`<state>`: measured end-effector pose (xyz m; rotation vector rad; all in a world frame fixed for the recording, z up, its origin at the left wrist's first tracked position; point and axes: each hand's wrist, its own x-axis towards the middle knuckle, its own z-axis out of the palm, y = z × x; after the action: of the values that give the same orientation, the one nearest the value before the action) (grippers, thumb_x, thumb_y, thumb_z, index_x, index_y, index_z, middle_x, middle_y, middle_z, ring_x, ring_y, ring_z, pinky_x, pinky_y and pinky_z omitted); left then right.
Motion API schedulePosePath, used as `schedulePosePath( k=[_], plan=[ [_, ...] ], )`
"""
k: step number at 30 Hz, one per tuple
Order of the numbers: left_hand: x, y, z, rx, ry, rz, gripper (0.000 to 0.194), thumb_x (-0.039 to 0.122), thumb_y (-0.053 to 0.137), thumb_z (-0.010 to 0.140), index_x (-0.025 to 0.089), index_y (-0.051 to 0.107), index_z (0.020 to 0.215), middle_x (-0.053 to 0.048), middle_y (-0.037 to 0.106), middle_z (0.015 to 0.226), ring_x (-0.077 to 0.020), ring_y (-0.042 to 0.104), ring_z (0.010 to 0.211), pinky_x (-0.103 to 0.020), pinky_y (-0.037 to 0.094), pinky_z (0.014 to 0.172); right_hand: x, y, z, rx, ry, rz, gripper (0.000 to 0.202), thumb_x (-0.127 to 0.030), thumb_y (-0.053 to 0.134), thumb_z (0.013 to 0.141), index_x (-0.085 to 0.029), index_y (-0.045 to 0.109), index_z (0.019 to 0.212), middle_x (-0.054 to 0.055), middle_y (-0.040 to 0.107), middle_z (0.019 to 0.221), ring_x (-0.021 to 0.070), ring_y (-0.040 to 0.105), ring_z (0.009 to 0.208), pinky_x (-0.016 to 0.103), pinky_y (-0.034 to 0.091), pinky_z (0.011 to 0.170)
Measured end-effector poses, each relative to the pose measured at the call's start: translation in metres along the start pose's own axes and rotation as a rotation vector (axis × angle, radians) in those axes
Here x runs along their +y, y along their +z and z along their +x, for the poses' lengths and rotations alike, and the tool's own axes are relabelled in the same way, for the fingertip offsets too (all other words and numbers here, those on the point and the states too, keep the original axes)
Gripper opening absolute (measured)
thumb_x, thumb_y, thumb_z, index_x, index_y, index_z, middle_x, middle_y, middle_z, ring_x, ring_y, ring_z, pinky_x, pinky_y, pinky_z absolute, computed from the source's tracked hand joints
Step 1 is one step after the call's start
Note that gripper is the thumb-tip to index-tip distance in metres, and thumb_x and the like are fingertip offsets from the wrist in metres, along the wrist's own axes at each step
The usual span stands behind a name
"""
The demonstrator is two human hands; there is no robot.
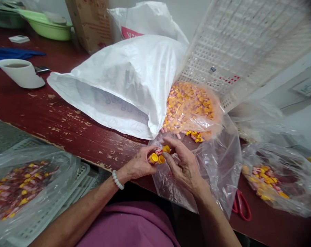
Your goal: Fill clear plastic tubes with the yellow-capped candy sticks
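Observation:
My left hand (pixel 141 163), with a pale bead bracelet at the wrist, is closed around a few small yellow-capped pieces (pixel 153 157) with red-and-white patterned bodies. The thumb and fingers of my right hand (pixel 185 166) pinch another yellow-capped piece (pixel 166 149), right beside those in the left. Both hands are over the near edge of the table, above the mouth of a clear plastic bag (pixel 212 164). Behind them, a large heap of the same yellow-capped pieces (pixel 191 99) lies partly under clear plastic.
A white woven sack (pixel 135 68) lies on the dark red table (pixel 75 127). A white plastic crate (pixel 248 44) leans behind the heap. Red-handled scissors (pixel 243 206) and another bag of pieces (pixel 286 178) are right. A white cup (pixel 21 73) stands left; a filled bag (pixel 24 185) sits lower left.

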<state>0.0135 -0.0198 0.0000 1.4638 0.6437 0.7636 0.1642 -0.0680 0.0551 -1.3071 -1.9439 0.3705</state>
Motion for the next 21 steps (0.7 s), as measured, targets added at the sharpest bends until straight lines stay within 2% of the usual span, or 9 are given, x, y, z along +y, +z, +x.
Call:
schedulePosePath(
  k=[2,6,11,14,17,19,21],
  plan=[
    [-0.001,0.0,-0.001,-0.015,-0.005,-0.036,0.036,0.002,0.058,0.055,0.012,0.058,0.089,0.001,0.057,0.079,-0.0113,0.05,0.068,-0.019,0.039,0.06,0.001,-0.001,-0.001,0.042,0.017,-0.01,0.045,-0.019,0.053,0.083,-0.024,0.043,0.127,0.007,0.057,0.118,0.0181,0.057,0.1,0.034,0.048,0.085],
    [-0.001,-0.001,-0.004,-0.026,-0.009,-0.126,0.034,0.003,0.059,0.055,0.012,0.057,0.087,0.003,0.052,0.074,-0.0091,0.047,0.065,-0.018,0.037,0.057,0.009,0.003,-0.005,0.101,-0.032,-0.09,0.036,-0.008,0.044,0.08,-0.023,0.053,0.111,0.008,0.052,0.119,0.021,0.049,0.113,0.042,0.04,0.095],
    [0.002,0.004,-0.006,-0.005,-0.037,-0.094,0.039,0.002,0.056,0.052,0.01,0.055,0.091,0.002,0.052,0.076,-0.01,0.047,0.068,-0.019,0.037,0.058,0.018,0.025,-0.015,0.098,-0.172,-0.244,0.047,0.001,0.04,0.07,-0.023,0.058,0.106,0.005,0.056,0.112,0.0216,0.047,0.105,0.044,0.04,0.091],
    [0.003,0.004,-0.007,0.058,-0.04,-0.069,0.039,0.001,0.056,0.051,0.011,0.056,0.089,0.002,0.052,0.076,-0.0094,0.046,0.066,-0.019,0.037,0.057,0.02,0.036,-0.02,0.109,-0.146,-0.197,0.054,0.002,0.039,0.065,-0.023,0.056,0.11,0.005,0.057,0.111,0.0213,0.047,0.106,0.044,0.039,0.093],
    [0.003,-0.003,-0.007,0.072,-0.084,-0.144,0.037,-0.001,0.055,0.049,0.012,0.057,0.084,0.004,0.051,0.069,-0.0068,0.042,0.059,-0.018,0.033,0.051,0.017,0.037,-0.023,-0.003,-0.053,-0.018,0.068,0.002,0.036,0.062,-0.025,0.049,0.123,0.005,0.047,0.127,0.0196,0.043,0.119,0.041,0.038,0.099],
    [0.002,-0.008,-0.007,0.057,-0.147,-0.269,0.032,0.0,0.056,0.049,0.013,0.057,0.079,0.005,0.051,0.064,-0.0061,0.041,0.054,-0.018,0.031,0.048,0.014,0.035,-0.023,-0.07,0.016,0.064,0.073,-0.001,0.037,0.067,-0.026,0.036,0.135,0.005,0.034,0.14,0.0199,0.034,0.129,0.042,0.034,0.105],
    [0.001,-0.012,-0.008,0.051,-0.202,-0.417,0.029,0.002,0.057,0.049,0.013,0.058,0.075,0.004,0.053,0.064,-0.007,0.044,0.054,-0.019,0.034,0.049,0.009,0.035,-0.022,-0.107,0.05,0.05,0.075,-0.01,0.045,0.075,-0.024,0.018,0.143,0.007,0.021,0.148,0.0224,0.025,0.136,0.044,0.029,0.109]
  ],
)
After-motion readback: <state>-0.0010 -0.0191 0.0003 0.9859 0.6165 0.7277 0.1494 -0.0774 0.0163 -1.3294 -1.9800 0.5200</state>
